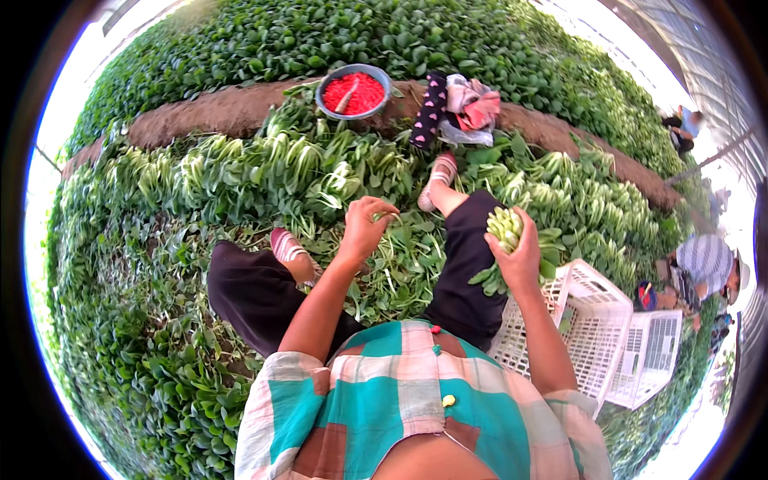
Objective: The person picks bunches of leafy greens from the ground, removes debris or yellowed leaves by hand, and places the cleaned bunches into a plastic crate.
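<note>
My right hand (521, 249) is closed around a bunch of leafy greens (505, 228). Its pale cut stem ends point up towards me and the leaves hang below the fist. To the left, my left hand (367, 227) is raised over loose leaves and stems (393, 270) strewn between my feet. Its fingers are curled, with thumb and forefinger close together; a bit of green shows at the gap, but whether it is held is unclear. Beyond both hands lies a row of bunched greens (294, 156), pale stems upward.
A blue-grey basin (320, 103) on the soil ridge (222, 114) holds small red pieces with a knife (347, 99) on top. Crumpled cloths (474, 105) lie beside it. White plastic crates (591, 327) stand at my right, and other people (708, 264) are farther right. Growing greens (360, 36) fill the back.
</note>
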